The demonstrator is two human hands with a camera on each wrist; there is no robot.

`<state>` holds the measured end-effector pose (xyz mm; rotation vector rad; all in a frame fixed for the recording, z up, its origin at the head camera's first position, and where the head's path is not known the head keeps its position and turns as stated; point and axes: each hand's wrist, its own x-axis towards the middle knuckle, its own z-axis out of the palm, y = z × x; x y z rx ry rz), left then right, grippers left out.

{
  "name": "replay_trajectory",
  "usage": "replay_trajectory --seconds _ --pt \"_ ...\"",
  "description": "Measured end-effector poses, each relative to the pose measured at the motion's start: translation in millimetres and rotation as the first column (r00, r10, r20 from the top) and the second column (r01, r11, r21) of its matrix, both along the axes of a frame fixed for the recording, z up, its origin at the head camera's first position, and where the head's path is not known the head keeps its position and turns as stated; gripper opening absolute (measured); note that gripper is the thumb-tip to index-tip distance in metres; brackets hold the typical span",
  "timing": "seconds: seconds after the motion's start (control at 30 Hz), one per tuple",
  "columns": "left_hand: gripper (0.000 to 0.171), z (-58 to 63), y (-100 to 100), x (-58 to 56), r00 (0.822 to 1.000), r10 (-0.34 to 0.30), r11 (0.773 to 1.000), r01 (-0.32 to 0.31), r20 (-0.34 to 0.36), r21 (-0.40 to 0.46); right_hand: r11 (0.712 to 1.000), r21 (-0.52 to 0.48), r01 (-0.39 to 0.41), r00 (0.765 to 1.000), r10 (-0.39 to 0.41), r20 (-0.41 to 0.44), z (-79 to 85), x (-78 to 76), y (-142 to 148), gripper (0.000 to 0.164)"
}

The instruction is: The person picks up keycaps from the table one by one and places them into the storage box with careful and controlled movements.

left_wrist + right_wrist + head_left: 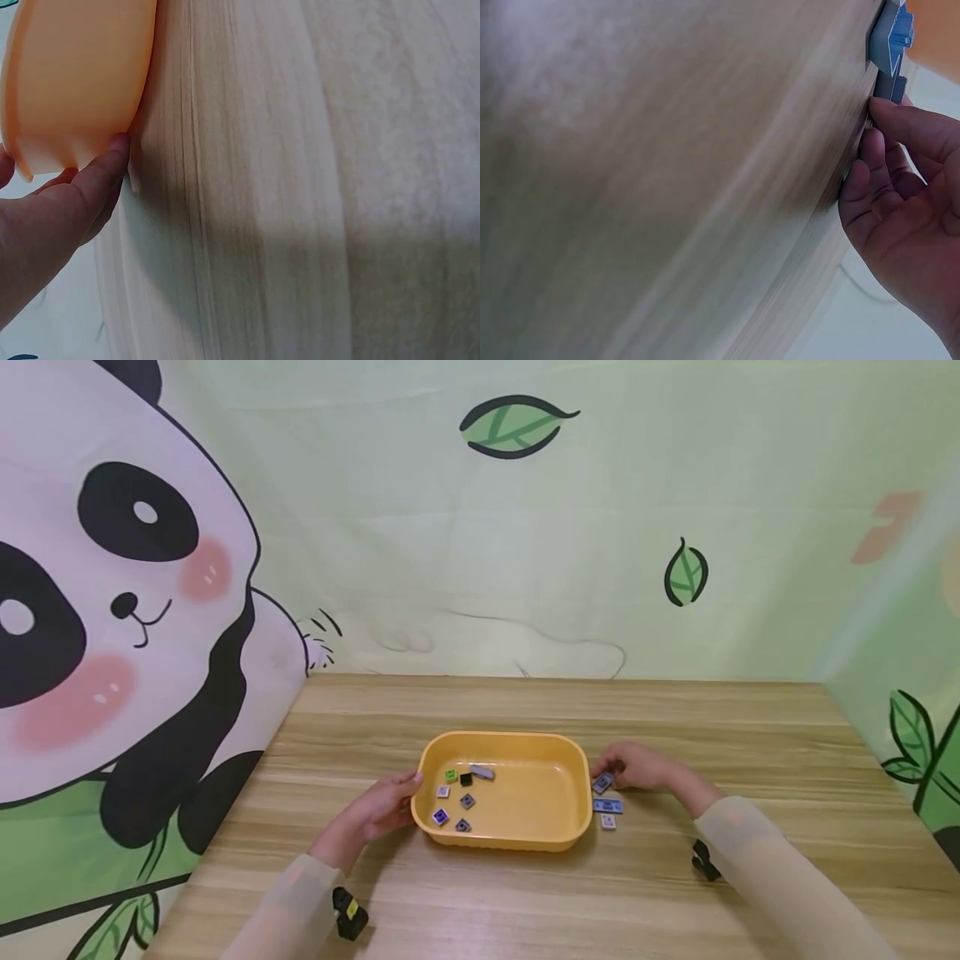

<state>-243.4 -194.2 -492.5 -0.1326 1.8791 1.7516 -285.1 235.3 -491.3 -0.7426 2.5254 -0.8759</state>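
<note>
A yellow plastic basin [540, 841] stands in the middle of the table. My left hand [382, 808] holds its left end, with the thumb at the rim and the fingers along the outer wall [82, 82]. Just off the basin's right end, my right hand [633, 766] has its thumb and curled fingers on a grey-blue toy brick [602, 783], low over the wood. A longer blue brick [607, 806] and a small pale brick [608, 822] lie in front of it. In the right wrist view, the thumb meets the dark brick's [889, 87] end.
Inside the basin, toward its left, lie several small bricks, among them a green one [451, 775], a black one [466, 779] and a purple one [440, 817]. Black devices hang at both wrists. A panda-printed cloth [390, 552] rises behind the wooden table [487, 902].
</note>
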Motion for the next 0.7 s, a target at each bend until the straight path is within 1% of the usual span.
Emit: replay_trajectory --seconds 0.37,0.5,0.57,0.63,0.7 --pt "0.06 -1.0 -0.9 -3.5 1.0 -0.004 1.0 0.004 0.003 -0.002 1.0 -0.013 0.012 1.0 -0.012 0.002 0.8 0.3 0.8 0.029" --pt "0.059 -0.1 -1.6 -2.6 1.0 -0.02 1.0 0.02 -0.002 0.0 0.999 -0.004 0.038 0.999 -0.038 0.012 1.9 0.1 2.5 0.029" --pt "0.059 0.6 -1.7 -1.8 1.0 -0.023 1.0 0.023 -0.003 0.001 0.998 -0.005 0.062 0.998 -0.061 0.03 3.7 0.3 3.0 0.029" --pt "0.059 0.7 -1.9 -1.3 0.999 -0.035 0.999 0.035 -0.007 0.004 0.997 -0.011 0.071 0.997 -0.071 0.042 6.9 0.4 3.9 0.03" --pt "0.058 0.8 -1.9 -1.1 0.999 -0.032 0.999 0.032 -0.007 0.009 0.996 -0.027 0.08 0.995 -0.079 0.053 10.7 0.3 4.9 0.031"
